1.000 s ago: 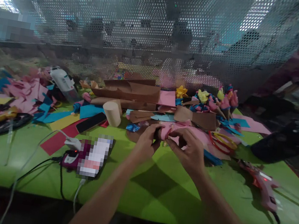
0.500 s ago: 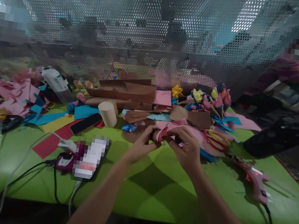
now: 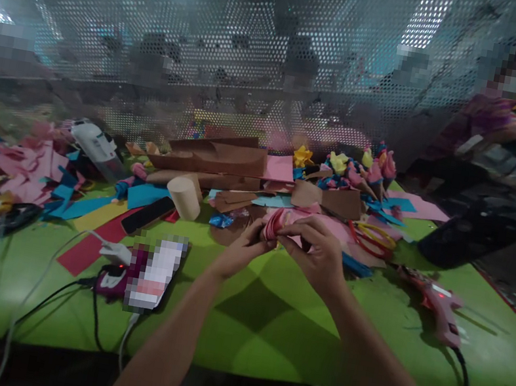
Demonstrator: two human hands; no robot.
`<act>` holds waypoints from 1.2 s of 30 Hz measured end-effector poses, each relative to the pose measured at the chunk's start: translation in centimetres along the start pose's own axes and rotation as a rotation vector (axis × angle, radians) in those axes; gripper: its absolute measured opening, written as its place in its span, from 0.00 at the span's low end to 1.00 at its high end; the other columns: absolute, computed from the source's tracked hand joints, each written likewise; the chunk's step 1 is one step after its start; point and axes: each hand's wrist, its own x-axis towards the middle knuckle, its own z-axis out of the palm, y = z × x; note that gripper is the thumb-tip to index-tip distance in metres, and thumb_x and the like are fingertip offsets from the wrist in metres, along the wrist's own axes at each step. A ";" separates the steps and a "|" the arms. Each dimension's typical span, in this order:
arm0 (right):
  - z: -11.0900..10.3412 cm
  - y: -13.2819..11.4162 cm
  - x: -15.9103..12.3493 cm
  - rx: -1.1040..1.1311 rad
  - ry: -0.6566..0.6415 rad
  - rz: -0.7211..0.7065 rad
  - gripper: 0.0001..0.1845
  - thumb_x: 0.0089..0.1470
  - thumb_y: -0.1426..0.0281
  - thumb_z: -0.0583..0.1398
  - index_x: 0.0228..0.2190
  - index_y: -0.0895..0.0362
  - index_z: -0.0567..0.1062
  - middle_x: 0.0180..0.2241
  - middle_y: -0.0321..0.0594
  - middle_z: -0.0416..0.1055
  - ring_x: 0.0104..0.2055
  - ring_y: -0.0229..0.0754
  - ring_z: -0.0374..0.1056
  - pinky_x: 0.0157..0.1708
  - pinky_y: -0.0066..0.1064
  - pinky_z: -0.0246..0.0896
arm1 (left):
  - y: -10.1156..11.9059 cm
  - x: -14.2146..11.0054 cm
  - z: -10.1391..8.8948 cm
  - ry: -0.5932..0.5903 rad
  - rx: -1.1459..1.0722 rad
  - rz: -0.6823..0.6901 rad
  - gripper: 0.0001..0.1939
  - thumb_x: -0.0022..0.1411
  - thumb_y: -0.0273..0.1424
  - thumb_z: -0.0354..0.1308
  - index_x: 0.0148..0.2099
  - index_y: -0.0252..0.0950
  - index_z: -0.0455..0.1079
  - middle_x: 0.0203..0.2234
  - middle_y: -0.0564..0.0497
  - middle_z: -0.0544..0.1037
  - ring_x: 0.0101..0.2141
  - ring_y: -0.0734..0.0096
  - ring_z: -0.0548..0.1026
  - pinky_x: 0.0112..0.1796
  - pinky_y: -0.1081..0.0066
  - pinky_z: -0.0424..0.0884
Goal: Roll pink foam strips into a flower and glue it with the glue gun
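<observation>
Between my hands, above the green table [image 3: 255,346], is a small pink paper flower [image 3: 274,224] with layered, curled edges. My left hand [image 3: 247,248] grips it from the left, fingers closed around its lower side. My right hand [image 3: 315,250] pinches its right edge between thumb and fingertips. Parts of the flower are hidden by the fingers. Just behind my hands lie pink paper sheets [image 3: 336,231] and brown paper [image 3: 225,235]. A crumpled blue foil piece [image 3: 222,220] sits left of my left hand.
A pink glue gun [image 3: 442,308] lies at right, near red-handled scissors [image 3: 369,240] and a dark container [image 3: 455,234]. Left are a cardboard tube [image 3: 184,198], a black phone [image 3: 148,215], a lit phone [image 3: 157,275] and cables. Finished paper flowers [image 3: 367,169] stand behind; a person [image 3: 496,115] is at far right.
The pink flower has turned so more of its layered side shows. My right fingers have shifted slightly left along its edge; both hands stay in nearly the same place.
</observation>
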 end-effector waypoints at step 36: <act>0.5 1.6 -0.8 -0.263 -0.185 -0.096 0.06 0.61 0.71 0.59 0.33 0.55 0.77 0.33 0.43 0.73 0.34 0.42 0.71 0.34 0.31 0.66 | -0.3 0.1 -0.6 0.040 0.014 0.118 0.17 0.51 0.32 0.59 0.45 0.37 0.71 0.33 0.52 0.69 0.35 0.68 0.66 0.41 0.69 0.66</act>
